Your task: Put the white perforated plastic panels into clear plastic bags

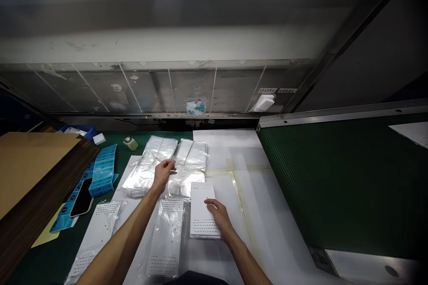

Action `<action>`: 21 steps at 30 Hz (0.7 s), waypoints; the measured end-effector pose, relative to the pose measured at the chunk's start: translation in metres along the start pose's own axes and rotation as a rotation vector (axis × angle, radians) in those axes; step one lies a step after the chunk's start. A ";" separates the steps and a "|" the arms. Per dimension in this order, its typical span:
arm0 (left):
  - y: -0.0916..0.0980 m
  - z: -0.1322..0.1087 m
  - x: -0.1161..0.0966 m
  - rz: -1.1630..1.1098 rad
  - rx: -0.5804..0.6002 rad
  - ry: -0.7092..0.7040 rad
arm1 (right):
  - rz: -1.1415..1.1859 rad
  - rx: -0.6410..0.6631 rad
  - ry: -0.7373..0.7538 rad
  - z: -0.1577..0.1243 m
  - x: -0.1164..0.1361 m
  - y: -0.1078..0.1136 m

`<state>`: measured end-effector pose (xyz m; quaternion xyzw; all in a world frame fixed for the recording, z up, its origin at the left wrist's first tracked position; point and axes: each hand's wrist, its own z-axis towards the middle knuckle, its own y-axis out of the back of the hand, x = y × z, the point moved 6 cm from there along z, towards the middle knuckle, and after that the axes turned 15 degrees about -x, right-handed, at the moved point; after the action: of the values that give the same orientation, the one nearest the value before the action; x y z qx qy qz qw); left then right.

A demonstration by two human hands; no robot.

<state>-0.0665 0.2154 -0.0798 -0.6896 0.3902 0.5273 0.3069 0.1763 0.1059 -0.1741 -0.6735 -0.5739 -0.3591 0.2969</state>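
My left hand [163,174] is over the inner edges of two tied stacks of clear plastic bags, a left stack [158,147] and a right stack [192,153]. Its fingers are curled together; whatever they pinch cannot be made out. My right hand [219,219] grips the right side of a white panel [202,207] with rows of black slots, its thumb and fingers bent over the face. Left of that lies a similar slotted panel in a clear bag [165,240]. Another bagged panel [100,227] is partly behind my left forearm.
Brown cardboard sheets [36,160] are piled at the left. Near them lie a phone [82,198], blue label sheets [103,169] and a small bottle [130,143]. A green conveyor belt [351,178] with a metal edge runs along the right. White, taped sheeting [247,200] covers the table.
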 end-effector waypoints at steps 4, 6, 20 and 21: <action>0.015 0.003 -0.032 -0.189 -0.053 0.017 | -0.009 0.003 0.013 0.001 0.001 0.001; 0.025 0.002 -0.047 -0.300 -0.076 0.013 | -0.015 0.002 0.023 0.000 0.003 0.001; 0.093 -0.089 -0.109 -0.395 -0.063 -0.036 | -0.244 -0.193 0.286 -0.058 0.073 0.046; 0.083 -0.101 -0.100 -0.313 -0.030 -0.035 | -0.325 -0.223 0.342 -0.070 0.088 0.051</action>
<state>-0.1023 0.1101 0.0415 -0.7371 0.2645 0.4909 0.3817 0.2237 0.0896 -0.0615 -0.5303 -0.5728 -0.5721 0.2518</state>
